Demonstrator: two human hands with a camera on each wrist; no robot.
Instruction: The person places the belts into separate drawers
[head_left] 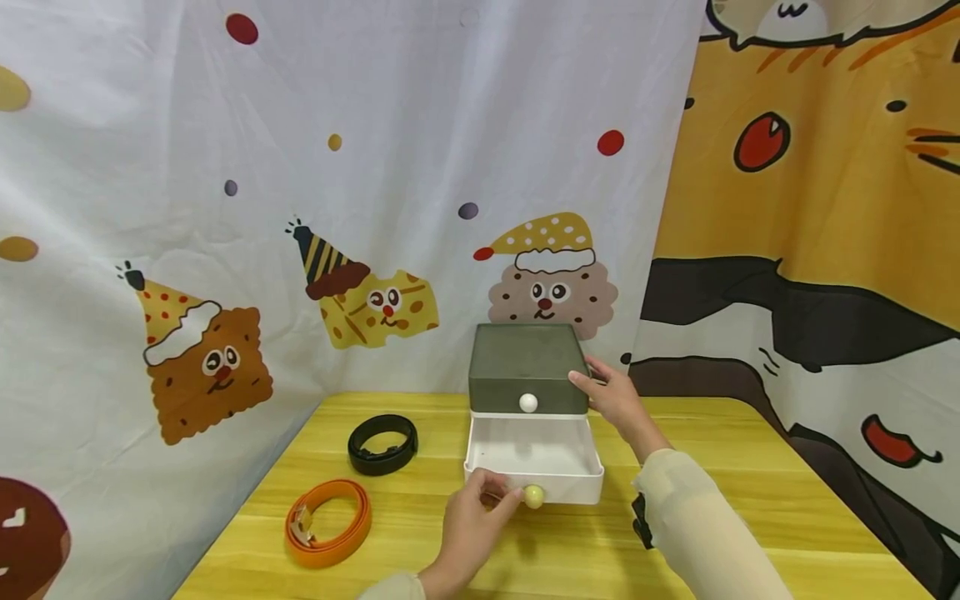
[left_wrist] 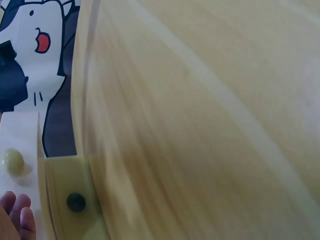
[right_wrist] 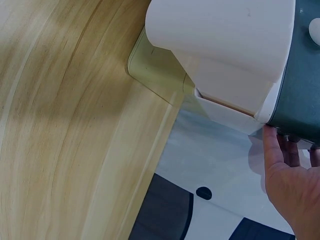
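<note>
A small drawer cabinet has a dark green top drawer (head_left: 525,393) with a white knob and a white drawer (head_left: 558,490) pulled out below it. The inside of the white drawer shows only a tiny dark speck. My left hand (head_left: 472,521) is at the front of the white drawer, thumb tip beside its pale yellow knob (head_left: 533,497). In the left wrist view those fingers (left_wrist: 25,220) are a little apart from the knob. With fairly straight fingers, my right hand (head_left: 617,398) touches the cabinet's right side, thumb at the front corner.
A coiled black belt (head_left: 382,445) and a coiled orange belt (head_left: 327,523) lie left of the cabinet. Something black (head_left: 640,521) sits partly behind the right sleeve. A pale yellow-green drawer (left_wrist: 70,195) with a dark knob shows beside the white one. Printed curtains hang behind the table.
</note>
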